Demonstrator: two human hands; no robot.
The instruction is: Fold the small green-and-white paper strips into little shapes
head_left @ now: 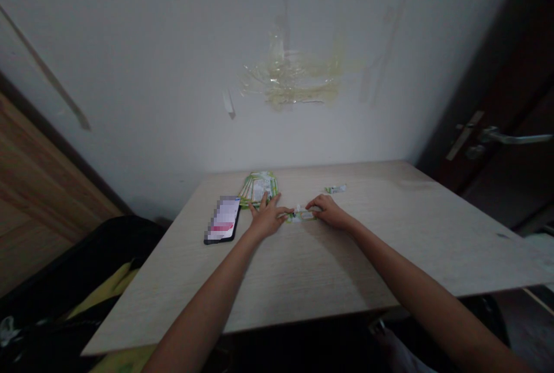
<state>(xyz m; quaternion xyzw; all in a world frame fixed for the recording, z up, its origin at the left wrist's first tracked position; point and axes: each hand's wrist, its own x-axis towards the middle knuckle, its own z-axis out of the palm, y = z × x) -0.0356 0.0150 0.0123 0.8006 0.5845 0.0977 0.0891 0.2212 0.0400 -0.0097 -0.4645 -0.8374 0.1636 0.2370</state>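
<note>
Pale wall [173, 73], crossed by old yellowed tape [303, 87], rises behind a worker busy at close quarters, with a dark door [519, 182] at right. Below the wall stands a light wooden table [303, 280], its back edge running along the wall's foot. Green-and-white packets [261, 185] lie fanned out by that back edge, left of its middle, and a phone [225, 223], screen up, rests just beside them toward the table's left edge.

Both hands work low over the tabletop. The left hand [266, 219] lies palm down, fingers spread toward the packets, its inner digits at one end of a small slip; the right hand [328, 209] bends its fingertips to the other end. Whether either hand truly pinches the slip or only presses on it cannot be told at this range. The slip [302, 215] lies between the two, around the middle of the table's width and nearer the back edge than the front. Smallest of all, a scrap [336, 189] sits alone beyond the right hand, toward the back edge.

The step in hand appears to be fine two-handed handling of the slip, perhaps straightening or opening it; the next move would call for steady fingertips at both ends.
</note>
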